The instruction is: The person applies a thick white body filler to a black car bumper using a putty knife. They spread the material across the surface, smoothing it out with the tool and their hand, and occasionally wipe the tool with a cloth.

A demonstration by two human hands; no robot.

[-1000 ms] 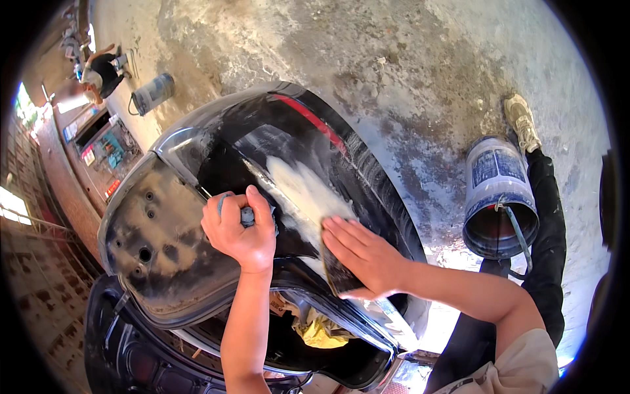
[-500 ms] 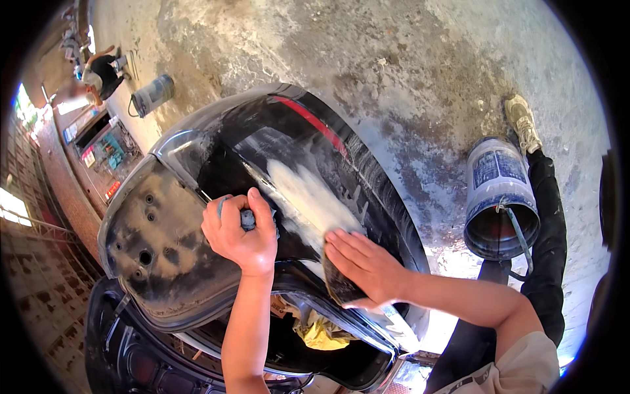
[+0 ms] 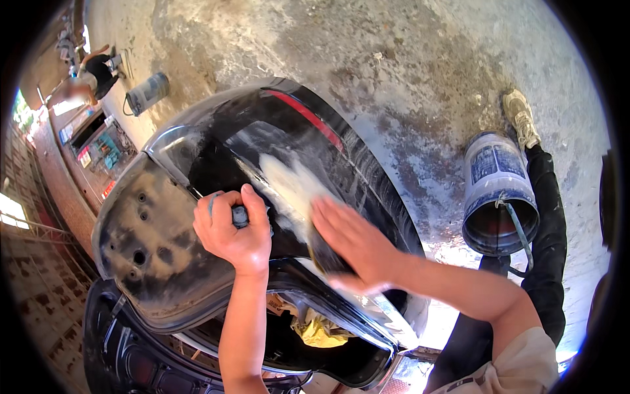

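Note:
A black car bumper (image 3: 298, 125) with a red reflector strip (image 3: 307, 118) curves across the middle. On it lies a pale patch of sanded filler (image 3: 285, 187), with whitish dust around it. My right hand (image 3: 357, 246), blurred by motion, presses a dark sanding pad (image 3: 326, 256) against the lower end of this patch. Its fingers are stretched over the pad. Closed around a crumpled blue-grey rag (image 3: 240, 217), my left hand (image 3: 235, 230) is over the bumper left of the patch. Part of the rag is hidden by the fingers.
Below is the car's open cavity, with a yellow crumpled bag (image 3: 323, 331) inside. A dusty brown panel (image 3: 167, 243) adjoins on the left. At right, a bucket (image 3: 499, 190) lies on its side by my leg; another bucket (image 3: 147, 93) and a person (image 3: 98, 72) are far left.
My right hand has slid with the pad a little up and to the left over the filler patch. My left hand keeps its hold on the rag. The whole view has shifted slightly.

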